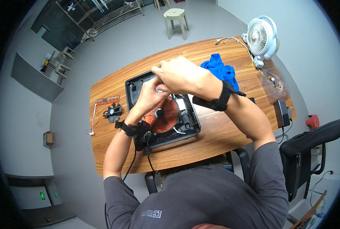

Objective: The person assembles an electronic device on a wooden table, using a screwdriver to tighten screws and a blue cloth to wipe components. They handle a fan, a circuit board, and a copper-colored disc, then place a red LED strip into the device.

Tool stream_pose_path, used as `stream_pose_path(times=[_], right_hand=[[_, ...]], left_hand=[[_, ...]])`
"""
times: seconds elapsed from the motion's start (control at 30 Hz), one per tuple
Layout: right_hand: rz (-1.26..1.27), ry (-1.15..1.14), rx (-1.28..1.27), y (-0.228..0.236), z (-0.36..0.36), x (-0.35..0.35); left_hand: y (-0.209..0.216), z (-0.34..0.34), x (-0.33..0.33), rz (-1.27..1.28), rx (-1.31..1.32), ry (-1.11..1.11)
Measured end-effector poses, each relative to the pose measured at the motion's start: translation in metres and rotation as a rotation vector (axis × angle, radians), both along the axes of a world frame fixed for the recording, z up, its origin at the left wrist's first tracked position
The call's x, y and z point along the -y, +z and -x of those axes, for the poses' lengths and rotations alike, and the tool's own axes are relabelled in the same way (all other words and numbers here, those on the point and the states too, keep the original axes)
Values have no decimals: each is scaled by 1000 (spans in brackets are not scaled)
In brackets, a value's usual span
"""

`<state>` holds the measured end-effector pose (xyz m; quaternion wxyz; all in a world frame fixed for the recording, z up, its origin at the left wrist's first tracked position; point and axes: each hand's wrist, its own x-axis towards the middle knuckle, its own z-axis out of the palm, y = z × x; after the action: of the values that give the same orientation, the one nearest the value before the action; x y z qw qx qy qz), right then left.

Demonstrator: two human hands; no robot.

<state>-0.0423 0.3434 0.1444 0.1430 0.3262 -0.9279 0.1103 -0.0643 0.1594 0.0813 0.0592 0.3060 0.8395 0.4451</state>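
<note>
The person is leaning over a brown wooden tabletop (215,141) and working with both hands above an opened black plastic appliance housing (189,128), a square shell lying flat near the middle of the table with a round copper-coloured coil disc (166,116) showing inside it. The left hand (149,97) is reaching in from the near left, its fingers curling closed around something small and pale at the far side of the coil; what exactly it is pinching is too small to tell. The right hand (179,74) is arching over from the right, fingers bent down and meeting the left hand's fingertips, so whether it is gripping anything of its own cannot be told. Both wrists are wearing black straps.

A small black fan part (113,111) and an orange strip-shaped circuit board (107,100) are lying to the left of the housing, a crumpled blue cloth (221,70) just beyond it on the right, and a white desk fan (262,38) at the far right corner.

Judging from the pose, fine work at the housing's far edge is going on. It would go best with the housing lying flat, the fingertips working close together, and no pressure on the coil windings.
</note>
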Motion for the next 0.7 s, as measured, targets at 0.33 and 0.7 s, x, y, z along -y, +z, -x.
stream_pose_path(times=[0.33, 0.7], right_hand=[[-123, -13, 240, 11, 5, -1], [8, 115, 94, 2, 6, -9]], left_hand=[[-1, -4, -2, -4, -3, -11], [-12, 3, 2, -31, 8, -24]])
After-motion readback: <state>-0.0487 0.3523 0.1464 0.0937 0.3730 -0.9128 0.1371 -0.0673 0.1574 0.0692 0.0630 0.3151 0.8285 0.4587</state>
